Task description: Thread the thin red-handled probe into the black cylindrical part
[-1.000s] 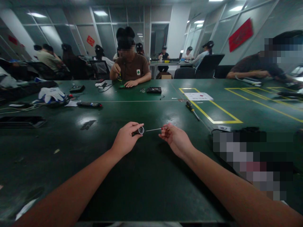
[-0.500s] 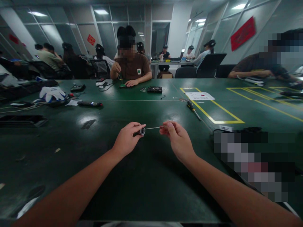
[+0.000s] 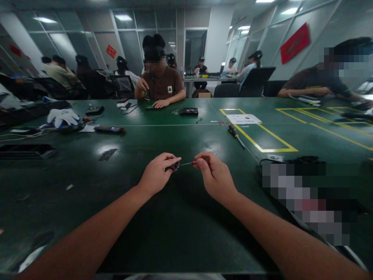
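Note:
Above the middle of the green table, my left hand (image 3: 157, 174) is closed around a small dark cylindrical part (image 3: 175, 166) with a ring-shaped rim, its open end turned to the right. My right hand (image 3: 216, 175) grips a small screwdriver (image 3: 186, 163) with a thin metal shaft and a reddish collar. Its handle is mostly hidden by my fingers. The shaft points left, and its tip meets the cylindrical part at the rim; how far it goes inside I cannot tell.
A larger yellow-and-black screwdriver (image 3: 236, 136) lies beside yellow tape markings (image 3: 276, 150). White gloves (image 3: 62, 118) and a dark pen-like tool (image 3: 110, 130) rest at the left. A black box (image 3: 189, 111) lies near a co-worker (image 3: 163, 83) opposite. A partly pixelated dark object occupies the right.
My right hand has come slightly left, toward my left hand. Less of the screwdriver's shaft shows, and it slopes a little more. The camera view has shifted slightly.

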Motion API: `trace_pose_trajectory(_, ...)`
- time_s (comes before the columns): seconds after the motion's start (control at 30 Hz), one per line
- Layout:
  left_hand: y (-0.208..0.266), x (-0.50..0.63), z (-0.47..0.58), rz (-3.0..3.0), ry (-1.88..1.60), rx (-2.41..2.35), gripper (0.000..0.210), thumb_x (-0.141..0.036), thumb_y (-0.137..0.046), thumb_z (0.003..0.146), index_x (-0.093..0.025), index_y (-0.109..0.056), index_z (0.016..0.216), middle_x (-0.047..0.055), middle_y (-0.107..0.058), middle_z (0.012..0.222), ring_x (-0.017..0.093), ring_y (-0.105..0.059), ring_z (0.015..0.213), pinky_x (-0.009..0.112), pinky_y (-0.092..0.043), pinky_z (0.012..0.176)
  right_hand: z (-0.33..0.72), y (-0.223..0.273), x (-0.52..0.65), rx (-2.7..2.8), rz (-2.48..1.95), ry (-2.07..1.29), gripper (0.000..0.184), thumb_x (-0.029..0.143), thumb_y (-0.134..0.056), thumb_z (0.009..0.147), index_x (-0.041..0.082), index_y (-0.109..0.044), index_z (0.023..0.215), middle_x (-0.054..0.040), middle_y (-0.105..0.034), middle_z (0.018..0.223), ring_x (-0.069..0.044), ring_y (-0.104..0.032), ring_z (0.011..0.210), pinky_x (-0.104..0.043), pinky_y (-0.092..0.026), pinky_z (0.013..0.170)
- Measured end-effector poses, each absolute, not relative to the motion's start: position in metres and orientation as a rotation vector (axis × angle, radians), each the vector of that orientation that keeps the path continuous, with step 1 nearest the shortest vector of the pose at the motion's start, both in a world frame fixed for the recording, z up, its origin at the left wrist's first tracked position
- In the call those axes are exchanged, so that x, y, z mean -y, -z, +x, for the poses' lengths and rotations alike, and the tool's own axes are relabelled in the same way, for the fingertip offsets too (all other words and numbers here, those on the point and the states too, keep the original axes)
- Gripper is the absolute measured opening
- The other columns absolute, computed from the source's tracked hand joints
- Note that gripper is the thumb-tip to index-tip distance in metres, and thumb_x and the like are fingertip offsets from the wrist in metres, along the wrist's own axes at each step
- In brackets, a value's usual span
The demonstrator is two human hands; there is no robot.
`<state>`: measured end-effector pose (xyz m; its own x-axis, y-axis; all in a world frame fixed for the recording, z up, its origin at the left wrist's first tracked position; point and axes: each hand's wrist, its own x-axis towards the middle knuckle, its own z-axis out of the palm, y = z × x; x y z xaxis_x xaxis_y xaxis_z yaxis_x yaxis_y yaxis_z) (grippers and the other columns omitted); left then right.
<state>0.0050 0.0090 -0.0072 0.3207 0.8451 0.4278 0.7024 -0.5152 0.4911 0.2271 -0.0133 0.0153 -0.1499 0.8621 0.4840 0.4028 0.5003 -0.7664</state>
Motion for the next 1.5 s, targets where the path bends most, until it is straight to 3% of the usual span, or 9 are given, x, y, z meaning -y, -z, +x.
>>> trace_pose_trajectory(0.57, 0.008, -0.011, 0.004, 2.227, -1.034, -1.479, 0.043, -0.011, -0.071, 0.084, -0.025, -0.071, 0.125, 0.005, -0.07, 0.12, 0.022, -0.066, 0.109, 0.039, -0.054, 0.097, 0.226, -0.012, 0.012, 1.738, -1.066, -0.621, 0.021, 0.041, -0.051, 0.103, 0.028, -0.065, 0.111, -0.0059, -0.076, 0.098, -0.025, -0.073, 0.09, -0.041, -0.053, 0.083)
trace_pose_trajectory(0.97, 0.003, -0.009, 0.007, 2.181, -1.05, -1.513, 0.035, -0.01, -0.07, 0.084, -0.022, -0.068, 0.117, 0.006, -0.069, 0.119, 0.023, -0.066, 0.11, 0.04, -0.052, 0.1, 0.228, -0.019, 0.013, 1.564, -1.028, -0.606, 0.021, 0.041, -0.046, 0.106, 0.028, -0.059, 0.115, -0.0014, -0.072, 0.084, -0.02, -0.07, 0.079, -0.036, -0.053, 0.079)
trace_pose_trajectory(1.27, 0.004, 0.005, 0.03, 2.418, -0.628, -1.422, 0.027, -0.015, -0.056, 0.09, -0.02, -0.059, 0.116, 0.01, -0.068, 0.108, 0.026, -0.067, 0.096, 0.038, -0.053, 0.081, 0.228, -0.018, 0.013, 1.5, -1.018, -0.618, 0.024, 0.043, -0.05, 0.104, 0.029, -0.061, 0.119, -0.0031, -0.072, 0.091, -0.022, -0.07, 0.087, -0.039, -0.052, 0.082)
trace_pose_trajectory(1.5, 0.001, -0.008, 0.049, 2.657, -0.322, -1.479, 0.031, -0.041, -0.058, 0.095, -0.024, -0.066, 0.119, 0.008, -0.07, 0.1, 0.028, -0.068, 0.088, 0.035, -0.049, 0.066, 0.229, -0.019, 0.013, 1.525, -1.022, -0.615, 0.022, 0.042, -0.048, 0.105, 0.029, -0.059, 0.119, -0.0027, -0.072, 0.092, -0.022, -0.07, 0.089, -0.038, -0.052, 0.083)
